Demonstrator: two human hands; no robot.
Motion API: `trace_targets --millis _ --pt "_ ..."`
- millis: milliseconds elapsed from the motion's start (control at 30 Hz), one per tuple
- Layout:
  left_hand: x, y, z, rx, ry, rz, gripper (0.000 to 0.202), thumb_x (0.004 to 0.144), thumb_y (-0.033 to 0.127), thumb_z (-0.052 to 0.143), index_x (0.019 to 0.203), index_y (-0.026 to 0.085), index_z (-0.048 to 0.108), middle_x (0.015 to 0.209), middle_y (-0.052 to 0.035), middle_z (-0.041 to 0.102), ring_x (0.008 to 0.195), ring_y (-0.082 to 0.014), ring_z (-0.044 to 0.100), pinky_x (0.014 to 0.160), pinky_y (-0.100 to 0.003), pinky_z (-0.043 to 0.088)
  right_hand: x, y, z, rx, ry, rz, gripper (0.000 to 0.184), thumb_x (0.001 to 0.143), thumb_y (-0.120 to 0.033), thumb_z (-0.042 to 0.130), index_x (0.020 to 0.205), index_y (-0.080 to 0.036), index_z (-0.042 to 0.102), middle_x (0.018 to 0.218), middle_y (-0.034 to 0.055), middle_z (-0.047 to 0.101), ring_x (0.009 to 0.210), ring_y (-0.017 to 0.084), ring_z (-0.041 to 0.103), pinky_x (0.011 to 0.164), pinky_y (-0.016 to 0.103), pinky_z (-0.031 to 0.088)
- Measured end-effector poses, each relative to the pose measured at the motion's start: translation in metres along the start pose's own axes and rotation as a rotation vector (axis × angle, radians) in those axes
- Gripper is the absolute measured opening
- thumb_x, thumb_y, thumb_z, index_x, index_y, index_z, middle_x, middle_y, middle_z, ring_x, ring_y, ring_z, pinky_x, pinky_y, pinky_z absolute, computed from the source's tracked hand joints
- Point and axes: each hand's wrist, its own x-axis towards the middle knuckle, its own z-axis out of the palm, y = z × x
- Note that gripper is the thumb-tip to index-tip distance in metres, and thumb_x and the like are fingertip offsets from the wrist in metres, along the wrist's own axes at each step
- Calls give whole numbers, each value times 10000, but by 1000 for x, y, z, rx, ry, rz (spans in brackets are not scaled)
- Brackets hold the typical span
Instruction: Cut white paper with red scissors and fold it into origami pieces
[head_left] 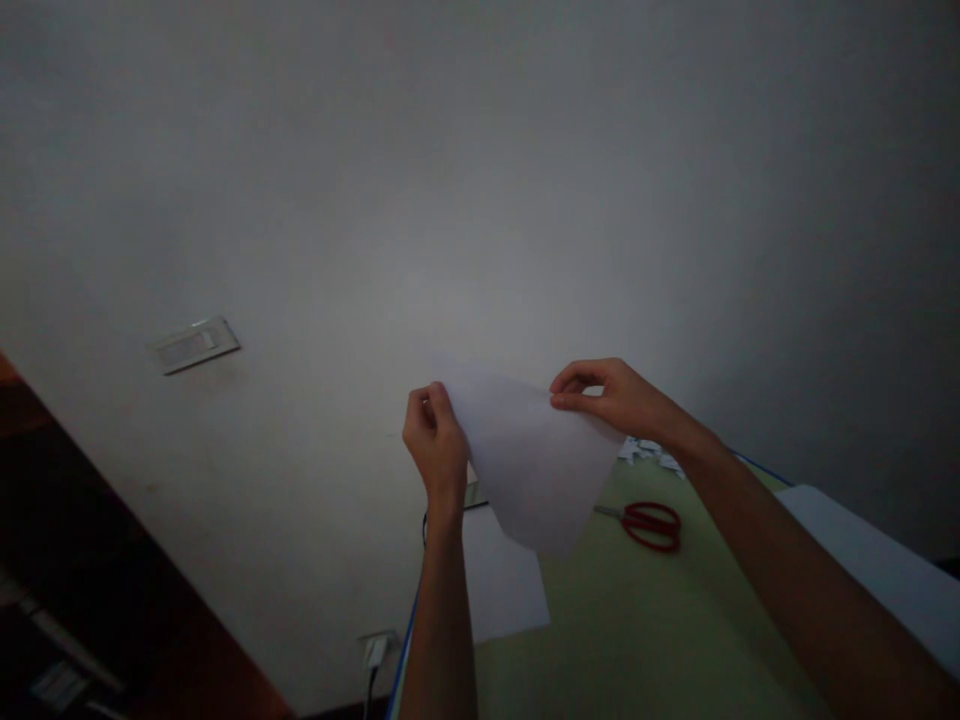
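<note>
Before the wall (480,200), open room is left; below, the green table (600,640) is edged in blue. Above it a white sheet (536,465) is held up, seemingly the step in hand; for any next move, even tension is judged necessary. Its left edge is pinched by the left hand (436,435), its top by the right hand (611,395). Red scissors (630,518) are set near paper scraps (646,451)

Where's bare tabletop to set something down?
Green tabletop, nearside of the red scissors, between the flat white sheet and right forearm. Crowded: far end, by the paper scraps; the held paper hides some table.
</note>
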Motion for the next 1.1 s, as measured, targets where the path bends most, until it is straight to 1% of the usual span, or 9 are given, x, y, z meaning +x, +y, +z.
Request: trace_targets --millis 100,200,333,467,667,800,900,1000,1100 --pt "2 1 0 -10 55 48 270 979 385 573 807 181 614 695 20 562 638 -120 522 586 -225 399 -1 1 0 -13 -32 6 182 809 -387 768 830 -206 764 848 51 768 821 216 695 809 364 534" --pt "3 2 0 -31 112 38 198 946 357 600 874 176 634 738 10 601 677 -131 560 616 -233 423 -1 1 1 -10 -62 9 171 803 -381 772 823 -212 761 855 46 772 826 215 694 819 368 532" --pt "3 5 -1 -8 155 19 167 944 335 602 904 173 608 652 44 525 573 -109 485 534 -219 354 0 -1 2 7 -89 17 174 800 -377 772 828 -206 759 855 48 771 819 211 692 813 363 533" --pt "0 6 -2 36 119 2 190 997 373 555 927 196 550 529 97 383 459 -94 340 458 -220 243 1 -3 3 4 -110 25 164 809 -369 764 835 -207 759 864 51 771 824 210 694 813 361 537" --pt "-3 8 -3 14 106 -32 236 1030 414 535 912 209 542 535 107 296 434 -74 276 438 -222 169 0 -2 3 15 -150 22 168 799 -376 777 831 -212 762 863 49 772 829 211 697 814 357 542" --pt "1 6 -1 -11 103 -60 300 1020 451 543 845 209 524 554 101 281 445 -71 257 436 -226 166 -1 -1 3 11 -139 17 170 800 -381 775 823 -213 760 860 47 771 828 213 696 804 352 537" --pt "4 2 -1 -42 88 -90 336 990 476 578 797 206 527 542 94 317 446 -75 282 433 -224 186 -2 1 2 -21 -128 4 156 812 -370 768 824 -214 761 857 45 767 828 212 692 804 352 530" --pt "5 0 -2 -66 123 -79 327 969 472 601 797 200 544 561 84 356 469 -82 314 442 -219 211 -2 4 1 -52 -139 0 127 824 -349 759 820 -222 760 848 40 765 828 213 689 804 352 527" --pt "5 3 -3 -77 155 -66 288 974 435 597 818 203 528 563 90 335 473 -81 293 445 -219 190 -2 7 1 -46 -177 2 117 830 -341 756 826 -224 763 859 39 769 833 213 690 807 350 523"
